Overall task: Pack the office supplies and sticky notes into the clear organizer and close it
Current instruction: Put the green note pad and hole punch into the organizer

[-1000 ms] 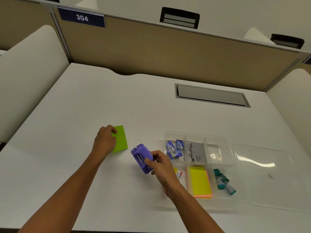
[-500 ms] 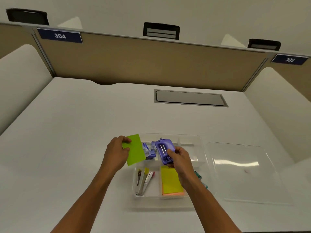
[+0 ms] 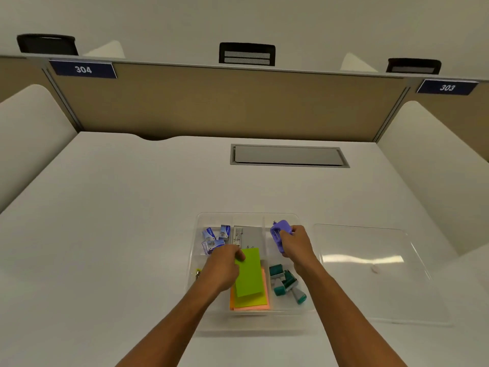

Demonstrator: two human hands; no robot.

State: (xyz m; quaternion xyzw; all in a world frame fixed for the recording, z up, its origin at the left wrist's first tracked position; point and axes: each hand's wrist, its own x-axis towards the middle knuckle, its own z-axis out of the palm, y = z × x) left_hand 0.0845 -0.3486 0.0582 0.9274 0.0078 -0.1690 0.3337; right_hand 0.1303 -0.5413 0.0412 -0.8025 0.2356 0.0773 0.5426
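Note:
The clear organizer (image 3: 248,216) sits open on the white desk, divided into compartments. My left hand (image 3: 223,268) holds a green sticky pad (image 3: 250,274) over the yellow and orange sticky notes (image 3: 251,304) in the front middle compartment. My right hand (image 3: 295,243) grips a purple stapler (image 3: 280,231) over the back right compartment. Blue staple boxes (image 3: 213,238) lie back left, a grey box (image 3: 247,235) back middle, teal binder clips (image 3: 285,283) front right. The front left compartment is mostly hidden by my left hand.
The clear lid (image 3: 370,263) lies flat on the desk just right of the organizer. A grey cable hatch (image 3: 288,154) is set into the desk farther back. A tan partition (image 3: 230,102) closes the back; white side panels stand left and right.
Both hands moved right over the organizer. The green pad went from above the left edge to the middle front compartment; the stapler moved from the back middle to the back right compartment.

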